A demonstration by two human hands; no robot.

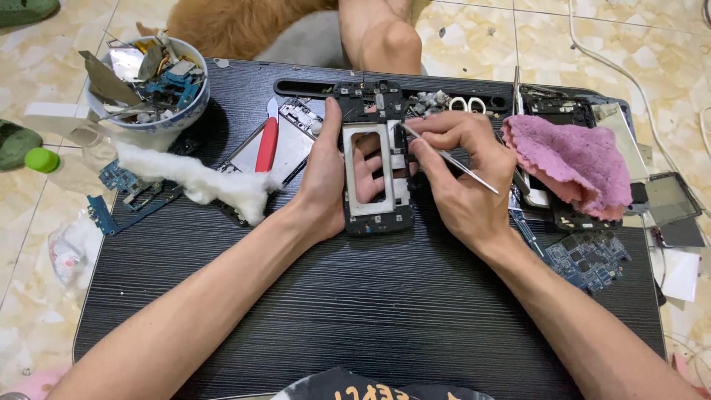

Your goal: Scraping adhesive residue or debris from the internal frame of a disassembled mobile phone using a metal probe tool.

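Black phone frame (pixel 374 174) sits at the middle of the dark surface (pixel 370 311), and we hold it in our left hand (pixel 326 181), grip wrapped around its left edge with fingers showing through its opening. Our right hand (pixel 459 178), at the frame's right edge, pinches metal tweezers (pixel 452 159), tips touching the frame. Right of the frame lies a pink cloth (pixel 574 163); left of it, a red-handled tool (pixel 267 142) and white cotton (pixel 200 181).
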